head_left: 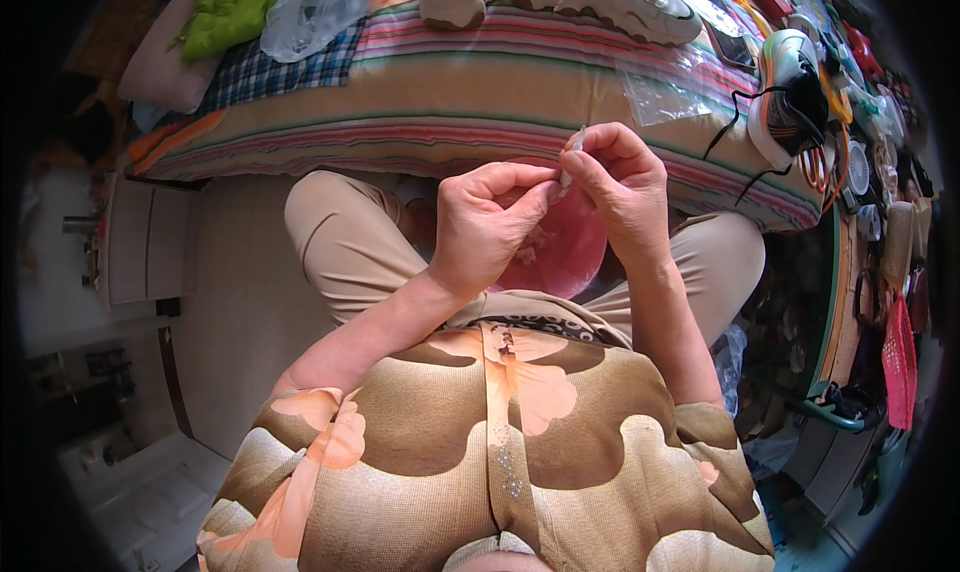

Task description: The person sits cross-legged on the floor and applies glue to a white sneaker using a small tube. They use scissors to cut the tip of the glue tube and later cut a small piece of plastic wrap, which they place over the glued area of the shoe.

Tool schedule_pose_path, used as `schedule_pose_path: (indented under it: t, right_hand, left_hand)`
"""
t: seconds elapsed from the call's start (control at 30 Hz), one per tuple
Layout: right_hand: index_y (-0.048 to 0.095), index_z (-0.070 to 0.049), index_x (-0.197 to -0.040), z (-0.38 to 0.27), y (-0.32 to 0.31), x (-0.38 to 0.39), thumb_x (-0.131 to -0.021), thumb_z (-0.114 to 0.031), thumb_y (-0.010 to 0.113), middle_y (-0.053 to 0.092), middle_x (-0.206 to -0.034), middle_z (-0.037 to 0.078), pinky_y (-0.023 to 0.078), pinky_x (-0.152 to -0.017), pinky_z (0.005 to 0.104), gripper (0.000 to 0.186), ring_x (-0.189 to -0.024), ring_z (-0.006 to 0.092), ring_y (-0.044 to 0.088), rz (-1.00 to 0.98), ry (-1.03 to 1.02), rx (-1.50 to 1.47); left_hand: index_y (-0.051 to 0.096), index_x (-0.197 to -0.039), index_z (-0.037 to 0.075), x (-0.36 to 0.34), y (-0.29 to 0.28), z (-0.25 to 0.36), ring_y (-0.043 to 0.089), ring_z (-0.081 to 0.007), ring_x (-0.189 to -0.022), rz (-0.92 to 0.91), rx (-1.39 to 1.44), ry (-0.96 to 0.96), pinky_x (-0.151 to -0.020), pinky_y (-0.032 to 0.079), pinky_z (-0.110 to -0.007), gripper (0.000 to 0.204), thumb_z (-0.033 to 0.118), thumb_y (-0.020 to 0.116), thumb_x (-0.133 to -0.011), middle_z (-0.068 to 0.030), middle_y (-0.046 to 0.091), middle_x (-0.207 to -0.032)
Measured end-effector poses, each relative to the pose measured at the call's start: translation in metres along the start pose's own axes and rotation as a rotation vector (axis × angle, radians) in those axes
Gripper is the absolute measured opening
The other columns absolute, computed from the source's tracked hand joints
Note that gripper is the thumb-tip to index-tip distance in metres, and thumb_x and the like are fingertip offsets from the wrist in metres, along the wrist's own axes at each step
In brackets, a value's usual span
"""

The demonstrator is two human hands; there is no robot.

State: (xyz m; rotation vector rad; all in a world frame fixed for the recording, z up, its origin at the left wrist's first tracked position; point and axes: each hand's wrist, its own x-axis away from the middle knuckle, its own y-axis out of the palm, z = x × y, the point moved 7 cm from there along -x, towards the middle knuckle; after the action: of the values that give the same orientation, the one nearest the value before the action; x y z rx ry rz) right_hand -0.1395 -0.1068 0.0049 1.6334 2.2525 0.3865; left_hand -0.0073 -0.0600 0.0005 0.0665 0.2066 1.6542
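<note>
A small, thin whitish piece [567, 179] is pinched between my two hands; its exact kind is too small to tell. My left hand [487, 217] grips its lower end between thumb and forefinger. On its upper end is my right hand [622, 177], also closed in a pinch, a pale tip showing above the fingers. Below both hands, between my knees, is a round pink container [575, 247], partly hidden by my hands and wrists. Some pale, crumpled bits [533, 246] lie inside it.
A bed with a striped cover [480, 82] stands in front of me. White shoes [640, 7], a dark-and-white shoe [787, 97], a clear plastic sheet [665, 87] and a green cloth [225, 17] lie on it. Many small items crowd the right side, with a pink net bag [899, 357] hanging there.
</note>
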Motion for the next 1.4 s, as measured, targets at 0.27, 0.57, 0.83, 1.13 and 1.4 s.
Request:
schedule_pose_path:
  t: [0.27,0.57,0.83,1.13,1.4]
  right_hand:
    - [0.060,0.000,-0.092,0.006,0.001,0.000,-0.087,-0.002,0.068,0.064,-0.082,0.000,0.051,-0.066,0.0189,0.010,-0.073,0.0047,0.060,0.012,-0.060,0.079]
    - [0.060,0.001,-0.092,0.007,0.008,0.006,-0.088,-0.002,0.066,0.065,-0.081,0.003,0.052,-0.064,0.0203,0.009,-0.073,0.0058,0.061,0.032,-0.078,0.109]
    - [0.060,0.002,-0.093,-0.006,-0.005,-0.002,-0.089,-0.001,0.065,0.064,-0.083,0.004,0.052,-0.066,0.0213,0.007,-0.071,0.0066,0.059,0.020,-0.087,0.035]
    - [0.058,0.001,-0.093,-0.004,0.004,-0.001,-0.088,0.001,0.065,0.064,-0.085,0.003,0.053,-0.067,0.0202,0.009,-0.074,0.0069,0.062,-0.022,-0.137,0.102]
    - [0.058,0.003,-0.092,-0.004,0.008,0.002,-0.087,0.003,0.065,0.063,-0.083,0.003,0.051,-0.064,0.0192,0.008,-0.072,0.0061,0.062,-0.007,-0.172,0.243]
  left_hand:
    - [0.069,-0.093,-0.004,-0.004,-0.002,0.000,0.063,-0.0055,-0.073,-0.025,-0.007,-0.032,-0.065,0.051,-0.019,0.010,0.004,0.068,-0.087,-0.0054,0.070,-0.082]
    - [0.068,-0.093,-0.003,-0.002,-0.004,-0.006,0.061,-0.0042,-0.069,-0.019,0.060,-0.023,-0.063,0.050,-0.018,0.007,0.001,0.064,-0.089,-0.0036,0.070,-0.083]
    - [0.069,-0.096,-0.001,-0.005,0.002,-0.008,0.060,-0.0024,-0.066,-0.049,0.111,-0.127,-0.056,0.049,-0.016,0.010,0.004,0.063,-0.090,-0.0044,0.071,-0.085]
    - [0.069,-0.094,-0.004,-0.007,-0.002,-0.001,0.064,-0.0067,-0.077,-0.049,0.025,-0.002,-0.070,0.052,-0.019,0.009,0.000,0.064,-0.088,-0.0066,0.071,-0.086]
    - [0.065,-0.094,-0.003,-0.003,-0.007,-0.010,0.064,-0.0089,-0.084,-0.048,-0.066,-0.056,-0.080,0.053,-0.023,0.009,-0.006,0.061,-0.086,-0.0063,0.069,-0.089]
